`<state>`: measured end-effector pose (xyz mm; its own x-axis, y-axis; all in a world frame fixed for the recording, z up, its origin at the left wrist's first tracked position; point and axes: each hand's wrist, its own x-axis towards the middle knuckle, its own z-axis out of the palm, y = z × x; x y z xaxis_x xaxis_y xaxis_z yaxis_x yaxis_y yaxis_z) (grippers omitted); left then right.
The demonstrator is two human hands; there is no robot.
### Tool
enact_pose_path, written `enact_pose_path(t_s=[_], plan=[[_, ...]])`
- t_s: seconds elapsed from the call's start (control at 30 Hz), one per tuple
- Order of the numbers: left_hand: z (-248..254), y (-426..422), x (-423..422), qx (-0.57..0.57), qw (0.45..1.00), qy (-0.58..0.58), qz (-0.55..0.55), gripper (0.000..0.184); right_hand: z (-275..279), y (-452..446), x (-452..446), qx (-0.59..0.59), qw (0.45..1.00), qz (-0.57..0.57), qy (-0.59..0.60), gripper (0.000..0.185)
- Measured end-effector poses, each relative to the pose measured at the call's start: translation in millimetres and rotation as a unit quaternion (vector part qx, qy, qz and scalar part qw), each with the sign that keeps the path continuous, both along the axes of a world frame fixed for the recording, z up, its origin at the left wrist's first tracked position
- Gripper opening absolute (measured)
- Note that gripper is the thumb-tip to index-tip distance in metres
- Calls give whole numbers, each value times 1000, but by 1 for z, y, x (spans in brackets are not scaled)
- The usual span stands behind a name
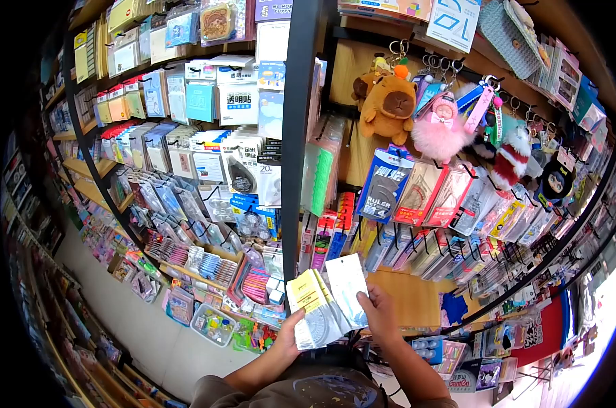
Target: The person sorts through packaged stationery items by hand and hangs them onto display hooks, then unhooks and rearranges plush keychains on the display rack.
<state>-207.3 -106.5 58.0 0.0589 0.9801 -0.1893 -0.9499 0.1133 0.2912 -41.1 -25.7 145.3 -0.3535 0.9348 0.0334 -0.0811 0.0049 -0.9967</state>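
Below the dark post (301, 136), the left hand (291, 332) grips yellow-topped packs (313, 307) and the right hand (383, 311) pinches a white pack (346, 284). If 1 hand gets loose, packs could slip to the floor (151, 326).

A brown capybara plush (388, 105) is hanging beside a fluffy pink doll keychain (442, 132), right of a dark shelf post (302, 136); a clear, filled plastic bin (209, 338) is standing on the pale floor (139, 325).

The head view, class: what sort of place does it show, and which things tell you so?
Likely a stationery and gift shop: a packet marked "RULER" hangs on display, with a brown plush toy and a pink fluffy charm hanging higher up.
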Motion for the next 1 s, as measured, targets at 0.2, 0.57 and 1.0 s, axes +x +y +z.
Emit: enact_pose_path(t_s=[0.2, 0.57, 1.0], plan=[[34, -10, -7, 64, 996, -58, 17, 67, 0, 5, -3, 45, 997, -48, -30, 13], [14, -5, -20, -5, 995, -82, 53, 42, -30, 15, -21, 102, 988, 22, -112, 28], [15, -4, -22, -6, 997, -75, 26, 42, -39, 21, -26, 95, 989, 42, -104, 32]])
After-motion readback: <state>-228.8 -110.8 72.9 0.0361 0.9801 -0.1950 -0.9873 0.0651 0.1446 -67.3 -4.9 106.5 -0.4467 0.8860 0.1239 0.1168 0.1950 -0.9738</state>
